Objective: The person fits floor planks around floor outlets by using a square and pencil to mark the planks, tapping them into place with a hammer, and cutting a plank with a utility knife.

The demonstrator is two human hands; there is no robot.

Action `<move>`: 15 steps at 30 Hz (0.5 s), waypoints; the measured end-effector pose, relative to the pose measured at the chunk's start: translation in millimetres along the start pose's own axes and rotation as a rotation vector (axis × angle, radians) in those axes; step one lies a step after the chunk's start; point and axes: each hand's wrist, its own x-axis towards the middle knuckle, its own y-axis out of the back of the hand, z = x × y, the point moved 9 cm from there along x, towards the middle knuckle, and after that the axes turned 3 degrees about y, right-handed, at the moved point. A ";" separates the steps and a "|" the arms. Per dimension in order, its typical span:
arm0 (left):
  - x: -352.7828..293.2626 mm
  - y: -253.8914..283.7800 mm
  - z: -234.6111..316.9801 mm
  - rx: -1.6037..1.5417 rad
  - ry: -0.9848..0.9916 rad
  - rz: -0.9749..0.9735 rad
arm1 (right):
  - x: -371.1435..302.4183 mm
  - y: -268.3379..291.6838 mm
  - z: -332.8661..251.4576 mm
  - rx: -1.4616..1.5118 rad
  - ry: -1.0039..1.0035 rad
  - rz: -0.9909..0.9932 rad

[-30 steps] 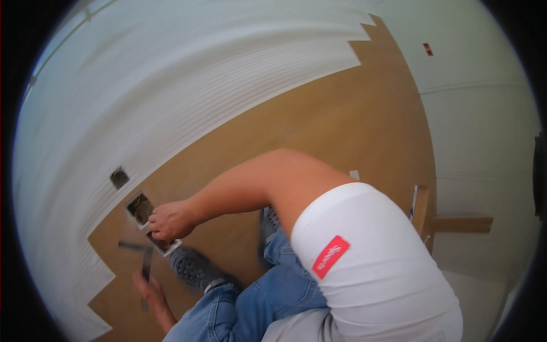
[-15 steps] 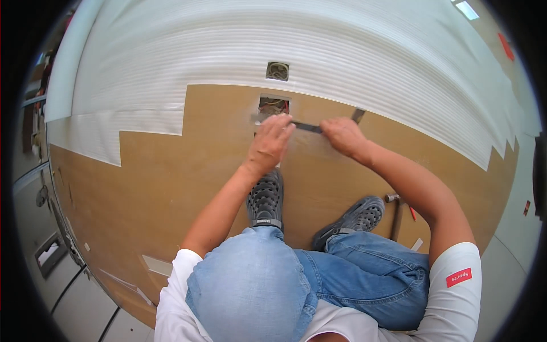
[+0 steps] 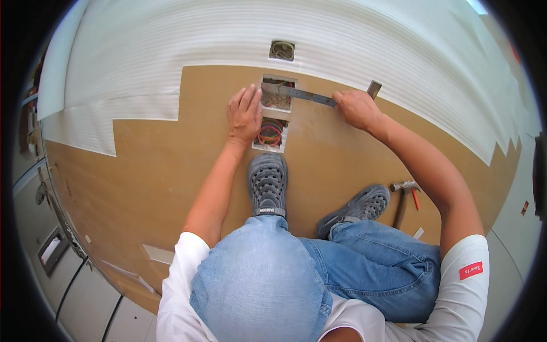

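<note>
Since 0.5 s ago, head view, left hand [image 3: 245, 115] has shifted left, off the lower opening [image 3: 269, 132], whose pink wires now show; metal square [image 3: 312, 98] now lies across the upper opening [image 3: 277, 102]. Left hand rests at the left edge of the 2 openings, fingers straight and side by side, not wrapped round anything; fingertips sit at the square's left end, touching or just beside, cannot tell which. Right hand [image 3: 357, 109] is closed on the square near its short leg, which sticks out beyond the knuckles, at upper right. Both openings are cut in a brown board [image 3: 319, 159], wires inside each; a 3rd opening [image 3: 282, 51] sits above, in white ribbed sheeting [image 3: 228, 48]. 2 grey shoes [image 3: 268, 182] are on the board, 1 just below the lower opening; hammer [image 3: 401, 206] and red stick-like item [image 3: 415, 199] lie near the other, to its right.
</note>
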 end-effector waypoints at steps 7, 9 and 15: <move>0.9 -1.5 1.4 0.049 0.014 -0.060 | 3.7 -4.3 1.9 0.008 -0.028 -0.055; 0.5 -1.5 1.1 0.055 0.013 -0.056 | 5.1 -7.7 3.7 -0.005 -0.048 -0.082; 1.2 -2.6 3.3 0.069 0.011 -0.058 | 3.7 -6.6 4.4 -0.003 -0.068 -0.072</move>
